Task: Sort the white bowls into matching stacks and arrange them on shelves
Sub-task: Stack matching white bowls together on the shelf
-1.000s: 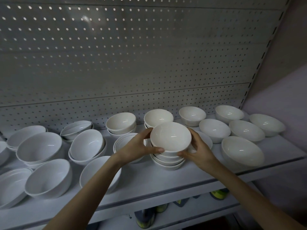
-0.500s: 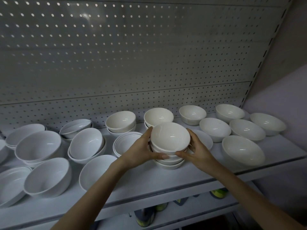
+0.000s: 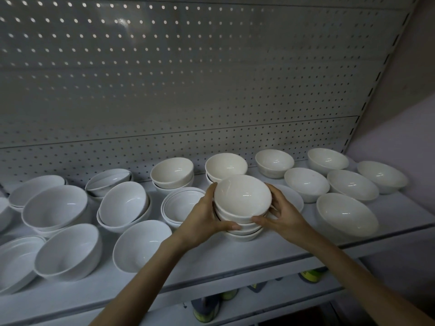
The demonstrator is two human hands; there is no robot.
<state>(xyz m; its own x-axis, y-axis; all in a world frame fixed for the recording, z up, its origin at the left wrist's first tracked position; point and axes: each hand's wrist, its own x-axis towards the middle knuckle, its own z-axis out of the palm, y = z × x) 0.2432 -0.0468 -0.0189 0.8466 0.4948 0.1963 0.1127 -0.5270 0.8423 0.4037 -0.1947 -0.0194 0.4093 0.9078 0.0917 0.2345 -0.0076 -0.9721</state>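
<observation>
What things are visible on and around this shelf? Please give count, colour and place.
stack of small cream-white ceramic bowls: one, cream-white, shelf centre
short stacks of cream-white bowls: two, cream-white, behind it
dark-rimmed white bowls: one stack, white, left of it
shallow white dish: one, white, right of held stack
single white round bowls: six, white, shelf's right part
larger white bowls: several, white, shelf's left part, some nested
flat white shelf: one, white, under the bowls
perforated metal back panel: one, pale grey, behind shelf
dim unidentifiable items: few, dark and yellow-green, lower shelf
left hand: one, grips stack's left side
right hand: one, grips stack's right side
</observation>
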